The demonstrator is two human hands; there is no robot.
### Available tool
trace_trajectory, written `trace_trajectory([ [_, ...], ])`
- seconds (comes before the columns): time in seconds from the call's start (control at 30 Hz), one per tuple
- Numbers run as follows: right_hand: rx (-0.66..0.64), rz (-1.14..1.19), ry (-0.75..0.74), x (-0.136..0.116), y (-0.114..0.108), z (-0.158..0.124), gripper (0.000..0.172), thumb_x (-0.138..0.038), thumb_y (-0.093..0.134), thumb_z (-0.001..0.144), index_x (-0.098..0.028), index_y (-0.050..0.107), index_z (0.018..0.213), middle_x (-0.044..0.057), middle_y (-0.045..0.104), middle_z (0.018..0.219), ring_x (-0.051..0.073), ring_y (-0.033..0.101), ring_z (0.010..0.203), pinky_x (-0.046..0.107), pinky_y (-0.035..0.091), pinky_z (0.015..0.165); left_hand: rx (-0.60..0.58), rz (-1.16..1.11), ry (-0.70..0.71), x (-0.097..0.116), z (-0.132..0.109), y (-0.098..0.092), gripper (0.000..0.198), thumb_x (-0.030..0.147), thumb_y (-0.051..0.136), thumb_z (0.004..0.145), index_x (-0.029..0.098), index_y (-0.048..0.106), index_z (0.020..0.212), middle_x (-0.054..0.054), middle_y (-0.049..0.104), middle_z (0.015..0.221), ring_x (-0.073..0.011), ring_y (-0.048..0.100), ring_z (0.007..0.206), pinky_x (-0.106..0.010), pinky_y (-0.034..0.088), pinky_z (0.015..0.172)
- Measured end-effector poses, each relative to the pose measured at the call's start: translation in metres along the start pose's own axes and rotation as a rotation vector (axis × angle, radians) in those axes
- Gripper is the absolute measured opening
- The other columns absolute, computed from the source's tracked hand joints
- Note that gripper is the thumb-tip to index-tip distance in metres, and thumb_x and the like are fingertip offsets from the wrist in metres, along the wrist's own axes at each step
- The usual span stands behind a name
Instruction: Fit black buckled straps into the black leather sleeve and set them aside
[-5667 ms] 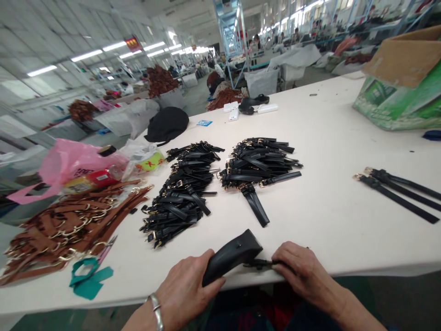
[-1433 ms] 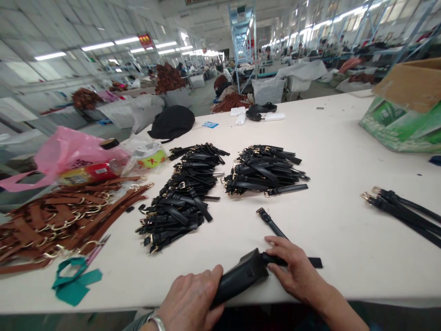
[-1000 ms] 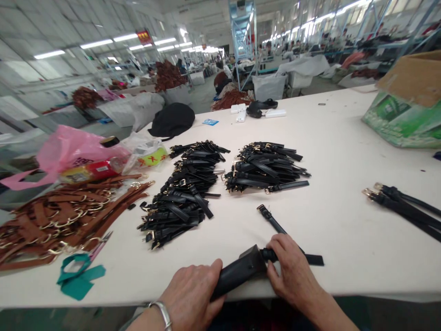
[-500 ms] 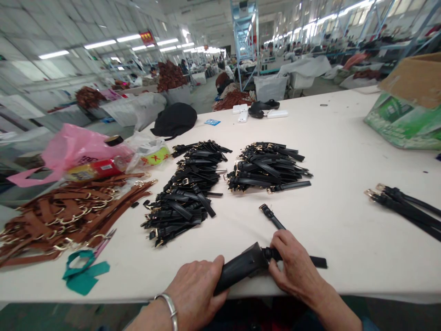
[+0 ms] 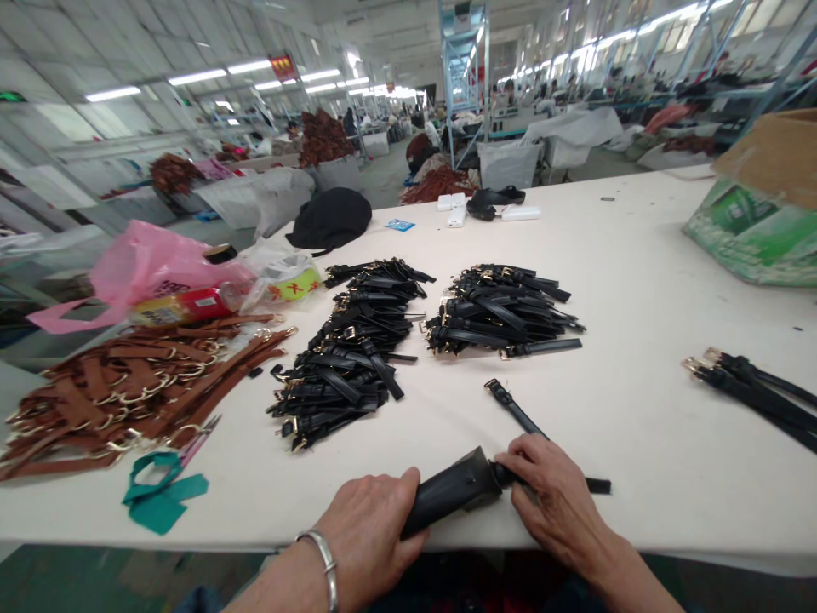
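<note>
My left hand (image 5: pixel 376 524), with a silver bangle on its wrist, is closed round a wide, curved black leather-like piece (image 5: pixel 453 494) near the table's front edge. At that piece's right end, my right hand (image 5: pixel 552 489) pinches a narrow black strap (image 5: pixel 598 486), whose tail sticks out to the right. The fingers hide the join between the two. A black buckle strap (image 5: pixel 511 404) lies just above my right hand, its lower end hidden behind the fingers. Two piles of short black buckle straps, a left pile (image 5: pixel 348 362) and a right pile (image 5: pixel 504 311), lie farther back.
Brown straps with metal rings (image 5: pixel 140 383) cover the table's left side, near scissors (image 5: pixel 201 438) and a teal cloth strip (image 5: pixel 162 494). Longer black straps (image 5: pixel 753 387) lie right. A green carton (image 5: pixel 746 230), black cap (image 5: pixel 332 219) and pink bag (image 5: pixel 146 264) stand farther off.
My right hand's fingers have shifted slightly at the end of the wide black piece. My left hand keeps its hold. The whole view has moved a little.
</note>
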State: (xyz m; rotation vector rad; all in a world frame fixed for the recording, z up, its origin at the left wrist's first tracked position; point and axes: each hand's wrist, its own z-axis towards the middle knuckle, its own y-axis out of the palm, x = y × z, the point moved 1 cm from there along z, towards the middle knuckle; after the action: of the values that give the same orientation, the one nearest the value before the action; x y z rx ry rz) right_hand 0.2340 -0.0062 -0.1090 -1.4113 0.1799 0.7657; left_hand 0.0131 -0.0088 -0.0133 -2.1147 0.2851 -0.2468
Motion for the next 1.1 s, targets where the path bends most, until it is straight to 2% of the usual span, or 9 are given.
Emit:
trace_trajectory([
  [0.1,0.038,-0.01,0.018,0.0,0.001,-0.002,0.029,-0.013,0.048,0.068,-0.023,0.058,0.093,0.004,0.052,0.087,0.018,0.047,0.081,0.031,0.037,0.072,-0.011,-0.004,0.006,0.001,0.0,-0.003,0.033,0.037,0.043,0.077,0.019,0.05,0.104,-0.009,0.062,0.089,-0.0255,0.056,0.084,-0.037,0.043,0.073],
  [0.3,-0.018,-0.094,0.009,-0.003,-0.005,0.001,0.013,-0.019,0.051,0.067,-0.02,0.056,0.078,0.005,0.05,0.081,0.02,0.045,0.079,0.034,0.034,0.071,-0.027,0.006,0.009,0.005,-0.003,-0.01,0.032,0.035,0.042,0.077,0.018,0.05,0.104,-0.01,0.062,0.089,-0.0266,0.057,0.084,-0.038,0.043,0.072],
  [0.47,-0.034,-0.098,0.004,0.004,-0.01,-0.004,0.02,-0.012,0.048,0.062,-0.019,0.056,0.079,0.005,0.05,0.082,0.021,0.044,0.081,0.035,0.035,0.072,-0.036,-0.003,0.008,0.005,-0.003,-0.01,0.031,0.036,0.042,0.077,0.019,0.051,0.101,-0.009,0.062,0.089,-0.0253,0.057,0.084,-0.036,0.043,0.072],
  [0.63,-0.021,0.025,-0.034,0.013,-0.012,-0.012,0.032,-0.011,0.049,0.069,-0.022,0.055,0.098,0.006,0.051,0.092,0.021,0.046,0.088,0.036,0.039,0.077,-0.007,0.004,0.007,0.002,-0.002,-0.005,0.031,0.035,0.042,0.077,0.02,0.051,0.103,-0.009,0.062,0.089,-0.0257,0.057,0.083,-0.037,0.043,0.072],
  [0.73,-0.004,0.097,-0.047,0.017,-0.008,-0.014,0.029,-0.016,0.049,0.077,-0.023,0.054,0.104,0.007,0.051,0.094,0.02,0.048,0.088,0.034,0.042,0.077,0.009,0.019,0.017,0.0,-0.002,0.0,0.031,0.034,0.042,0.077,0.02,0.05,0.103,-0.009,0.062,0.088,-0.0263,0.057,0.082,-0.039,0.044,0.071],
  [0.87,0.009,0.111,-0.038,0.018,-0.003,-0.013,0.019,-0.02,0.051,0.079,-0.023,0.059,0.096,0.006,0.052,0.089,0.019,0.049,0.084,0.034,0.042,0.074,0.013,0.032,0.014,0.0,-0.005,0.003,0.03,0.031,0.042,0.076,0.021,0.049,0.104,-0.008,0.063,0.087,-0.0269,0.058,0.081,-0.041,0.044,0.071],
  [1.0,-0.018,0.114,-0.031,0.017,-0.003,-0.01,0.016,-0.018,0.048,0.081,-0.022,0.06,0.09,0.005,0.052,0.084,0.019,0.048,0.081,0.035,0.041,0.072,-0.018,0.049,0.018,0.007,-0.004,-0.003,0.026,0.027,0.042,0.074,0.022,0.049,0.099,-0.006,0.063,0.087,-0.0278,0.059,0.081,-0.043,0.045,0.07],
  [1.1,-0.015,0.113,-0.027,0.018,-0.004,-0.01,0.014,-0.017,0.048,0.081,-0.021,0.06,0.087,0.005,0.051,0.083,0.019,0.047,0.081,0.034,0.041,0.071,0.021,0.09,0.048,0.015,0.001,-0.007,0.02,0.028,0.044,0.073,0.023,0.05,0.091,-0.006,0.063,0.083,-0.0282,0.06,0.076,-0.042,0.046,0.066],
])
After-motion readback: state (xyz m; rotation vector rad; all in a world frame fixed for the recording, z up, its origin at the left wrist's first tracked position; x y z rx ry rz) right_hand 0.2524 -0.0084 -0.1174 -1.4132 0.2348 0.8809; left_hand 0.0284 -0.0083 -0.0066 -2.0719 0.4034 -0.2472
